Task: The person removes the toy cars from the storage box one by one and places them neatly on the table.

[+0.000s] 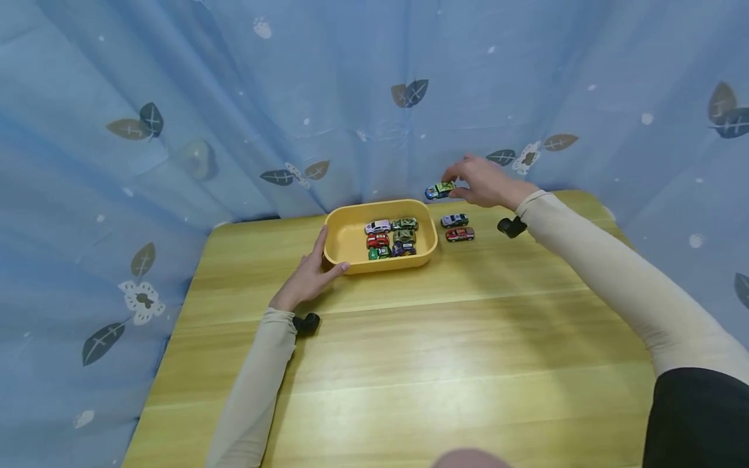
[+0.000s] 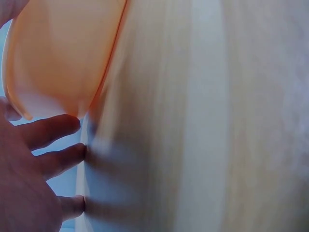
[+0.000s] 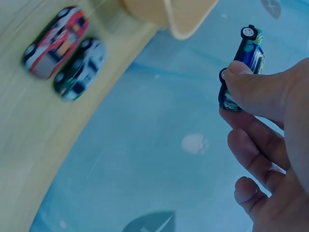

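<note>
My right hand (image 1: 487, 183) pinches a small green-and-blue toy car (image 1: 435, 192) between thumb and fingers, above the table's back edge. In the right wrist view this toy car (image 3: 252, 54) points nose or tail upward, its wheels to the left. At the left end of a yellow plastic tray (image 1: 386, 264), my left hand (image 1: 307, 279) rests with spread, straight fingers and the thumb by the front corner. The left wrist view shows its fingers (image 2: 50, 131) against the tray's outer wall. Several toy cars, including a white one (image 1: 378, 226) and a red one (image 1: 378, 241), stand in rows inside the tray's right half.
Right of the tray, a silver-and-dark toy car (image 1: 454, 220) and a red toy car (image 1: 459, 234) stand side by side on the wooden table (image 1: 409, 351). A blue patterned curtain (image 1: 351, 97) hangs close behind the table and along its sides.
</note>
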The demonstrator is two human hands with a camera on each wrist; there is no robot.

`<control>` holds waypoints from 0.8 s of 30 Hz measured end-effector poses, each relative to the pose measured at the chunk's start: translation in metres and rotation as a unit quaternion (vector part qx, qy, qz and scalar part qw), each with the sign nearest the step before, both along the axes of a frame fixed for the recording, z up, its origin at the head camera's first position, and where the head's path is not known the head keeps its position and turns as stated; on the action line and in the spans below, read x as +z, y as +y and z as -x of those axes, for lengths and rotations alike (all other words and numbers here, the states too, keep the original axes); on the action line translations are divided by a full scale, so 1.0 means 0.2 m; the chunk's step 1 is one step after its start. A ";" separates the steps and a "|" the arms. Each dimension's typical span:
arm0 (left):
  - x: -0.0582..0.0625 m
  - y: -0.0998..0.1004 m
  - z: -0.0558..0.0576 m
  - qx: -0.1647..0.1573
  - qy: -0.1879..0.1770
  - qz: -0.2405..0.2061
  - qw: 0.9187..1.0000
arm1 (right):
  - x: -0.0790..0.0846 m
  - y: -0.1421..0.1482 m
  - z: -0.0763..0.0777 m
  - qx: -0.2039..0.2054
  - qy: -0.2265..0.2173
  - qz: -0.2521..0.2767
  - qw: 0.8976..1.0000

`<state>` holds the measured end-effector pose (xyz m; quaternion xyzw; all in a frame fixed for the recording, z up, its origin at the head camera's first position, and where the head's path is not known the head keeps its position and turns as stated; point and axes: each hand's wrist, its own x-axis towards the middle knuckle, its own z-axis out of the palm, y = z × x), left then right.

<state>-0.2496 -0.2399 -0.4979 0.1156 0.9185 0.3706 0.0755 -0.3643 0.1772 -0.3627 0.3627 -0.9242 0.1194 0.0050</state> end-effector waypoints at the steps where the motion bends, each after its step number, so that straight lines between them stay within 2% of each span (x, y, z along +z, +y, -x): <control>1: 0.00 0.00 0.00 -0.001 0.000 -0.004 1.000 | 0.01 0.02 -0.01 -0.006 -0.001 -0.008 1.000; 5: -0.01 -0.01 0.00 0.002 0.002 -0.007 1.000 | 0.00 0.09 -0.02 -0.014 -0.013 -0.023 1.000; 9: -0.01 0.00 0.00 -0.002 0.003 -0.002 1.000 | -0.05 0.17 -0.06 -0.010 -0.021 -0.026 0.999; 19: -0.02 0.01 0.01 -0.003 0.000 0.002 1.000 | -0.32 0.26 -0.14 0.002 -0.035 -0.023 0.999; 24: -0.01 0.00 0.01 0.000 0.002 0.001 1.000 | -0.41 0.24 -0.19 -0.010 -0.042 -0.017 0.999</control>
